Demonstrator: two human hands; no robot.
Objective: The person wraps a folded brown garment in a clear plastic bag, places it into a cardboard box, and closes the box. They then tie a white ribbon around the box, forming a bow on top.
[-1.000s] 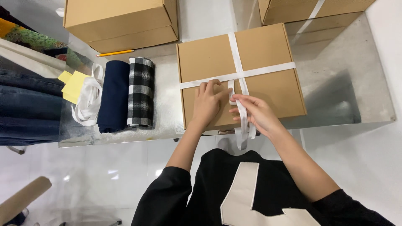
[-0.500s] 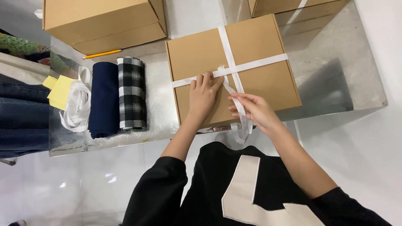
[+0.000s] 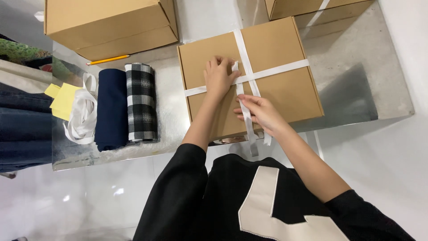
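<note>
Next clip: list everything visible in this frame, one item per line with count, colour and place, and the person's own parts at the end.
flat box: 1, brown cardboard, table centre, under both hands
ribbon: 1, white, crossed over the flat box, ends hanging off the near edge
large boxes: 2, brown cardboard, far left and far right
pencil: 1, yellow, beside the far-left box
folded cloths: 2, navy and black-white check, left of the flat box
loose ribbon: 1 bundle, white, table left
paper notes: yellow, table left
table: 1, grey
left hand: pressing the ribbon crossing
right hand: pinching a ribbon end
</note>
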